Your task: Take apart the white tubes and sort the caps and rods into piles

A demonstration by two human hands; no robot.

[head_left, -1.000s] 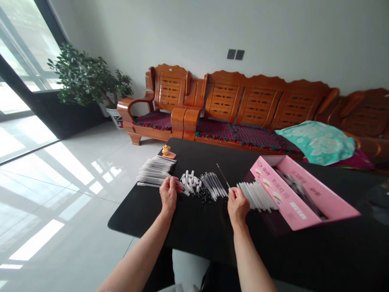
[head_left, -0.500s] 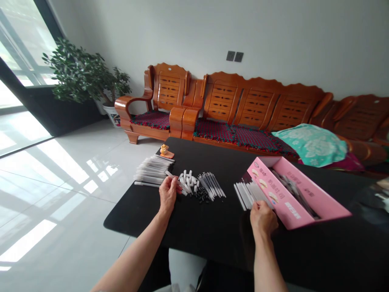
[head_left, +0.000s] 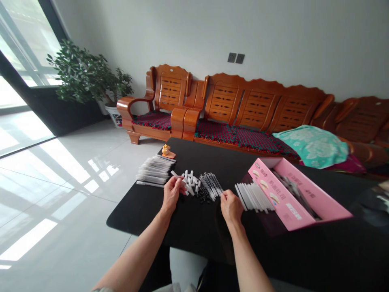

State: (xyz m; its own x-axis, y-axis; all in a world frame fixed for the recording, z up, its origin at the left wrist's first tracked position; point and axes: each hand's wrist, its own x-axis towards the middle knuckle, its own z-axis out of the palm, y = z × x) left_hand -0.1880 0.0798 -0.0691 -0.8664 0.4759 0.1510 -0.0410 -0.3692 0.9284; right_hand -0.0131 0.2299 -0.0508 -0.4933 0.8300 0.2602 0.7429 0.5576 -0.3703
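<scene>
White tube (head_left: 174, 174) is being pinched by the left hand (head_left: 172, 194) inside the table's (head_left: 194, 233) near edge; beside refills (head_left: 210, 185), the right hand (head_left: 231, 206) is being held curled, grip unclear.

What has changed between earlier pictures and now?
The right hand, first holding up a thin rod, reached the white tubes, then came back leftward to the thin rods; its grip there is unclear. The left hand, holding a white piece, and the pink box stayed in place.
</scene>
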